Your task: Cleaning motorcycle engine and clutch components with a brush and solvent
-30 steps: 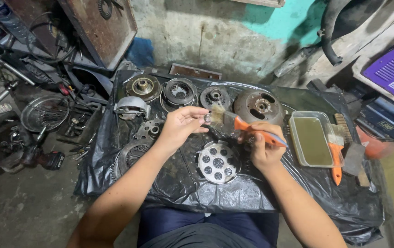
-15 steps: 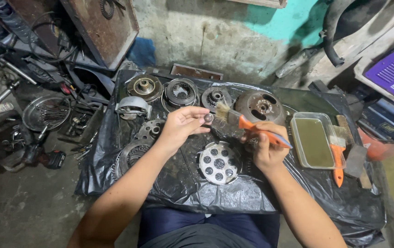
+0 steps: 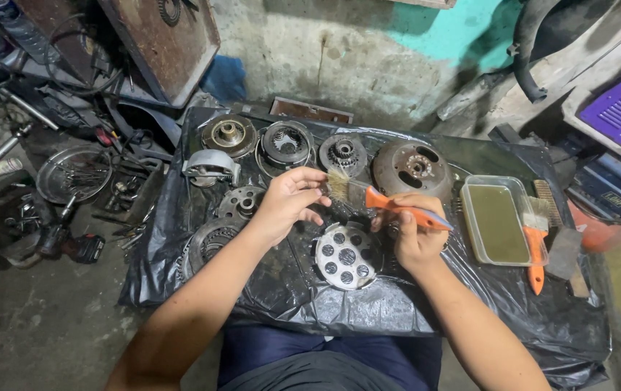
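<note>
The left hand [image 3: 289, 203] is curled, its thumb and fingertips pinched around a small dark metal part [image 3: 323, 190] that is mostly hidden by the fingers, held up in the air above the black plastic sheet [image 3: 296, 289] that covers the low work surface. The right hand [image 3: 412, 235] is closed in a fist round the orange plastic handle of a flat bristle brush [image 3: 383, 204], whose pale bristles meet the pinched part. The grip on that part looks slight, and it is probably greasy; a firm stroke of the brush could flick it out of the fingertips. If it falls it may land on the round silver perforated plate [image 3: 347, 255] lying just below, or bounce off the sheet towards the cluttered floor on the left, where loose scrap metal would make it hard to find. The shallow clear rectangular tray of yellowish liquid [image 3: 499, 221] stands near the right forearm, beside a second orange-handled brush [image 3: 536, 239]; a wide swing of that elbow could tip it over the sheet. The crinkled sheet could also snag on a sleeve and drag the rusty round drum [image 3: 412, 168] with it.
</note>
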